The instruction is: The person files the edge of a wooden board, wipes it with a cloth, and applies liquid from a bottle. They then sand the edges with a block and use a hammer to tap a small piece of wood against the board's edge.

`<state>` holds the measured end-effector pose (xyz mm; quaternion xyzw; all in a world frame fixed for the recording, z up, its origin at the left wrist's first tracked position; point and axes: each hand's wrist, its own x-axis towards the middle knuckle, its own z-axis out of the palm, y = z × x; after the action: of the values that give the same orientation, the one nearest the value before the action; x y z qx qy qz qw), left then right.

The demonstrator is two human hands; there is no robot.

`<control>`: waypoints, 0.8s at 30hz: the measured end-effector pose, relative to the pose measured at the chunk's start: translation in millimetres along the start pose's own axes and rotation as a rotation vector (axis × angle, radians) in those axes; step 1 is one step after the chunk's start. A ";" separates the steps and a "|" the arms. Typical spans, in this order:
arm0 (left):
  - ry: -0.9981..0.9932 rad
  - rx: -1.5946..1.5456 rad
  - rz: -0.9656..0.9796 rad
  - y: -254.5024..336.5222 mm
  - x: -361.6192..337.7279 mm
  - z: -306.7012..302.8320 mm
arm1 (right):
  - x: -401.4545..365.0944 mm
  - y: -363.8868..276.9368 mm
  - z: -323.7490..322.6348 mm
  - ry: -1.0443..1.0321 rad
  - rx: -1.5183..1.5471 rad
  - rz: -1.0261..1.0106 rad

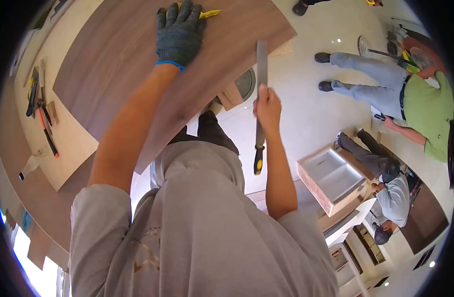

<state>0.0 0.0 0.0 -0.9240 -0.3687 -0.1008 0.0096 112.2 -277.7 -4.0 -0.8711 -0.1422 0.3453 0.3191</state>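
Observation:
My left hand (180, 37), in a dark grey glove with a blue cuff, lies flat on a large brown wood-grain board (113, 54), fingers slightly apart. A bit of yellow material (210, 14) shows beside and behind its fingers. My right hand (267, 110) is bare and closed around the blade of a long flat metal tool (262, 62), which looks like a file. The tool stands upright in view beside the board's right edge, its black and yellow handle (258, 161) below the hand.
Pliers, a red-handled tool (46, 131) and other hand tools lie on a pale board (64, 148) at left. One person in green (427, 106) stands at right; another (392, 198) crouches by an open white-lined box (331, 173). A round dark object (246, 84) is near the board.

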 end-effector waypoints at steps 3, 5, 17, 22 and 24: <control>0.055 -0.007 0.007 8.0 -7.6 1.0 | -24.1 -21.9 -19.9 -0.060 0.057 0.106; 0.052 -0.002 0.000 8.2 -5.4 0.5 | -66.3 4.4 -4.1 -0.066 -0.029 -0.025; 0.181 -0.155 -0.009 20.2 -2.7 -12.7 | -69.9 0.5 18.8 -0.059 0.014 -0.039; 0.135 -0.109 -0.016 23.0 -2.6 -21.6 | -158.3 30.1 31.6 -0.257 -0.169 -0.084; 0.131 -0.048 -0.008 21.3 0.3 -14.8 | -159.1 29.8 30.9 -0.177 -0.047 -0.061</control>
<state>12.1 -16.6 15.8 -0.9140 -0.3682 -0.1700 0.0110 -23.2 -360.6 40.5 -0.8396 -0.2044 0.4077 0.2951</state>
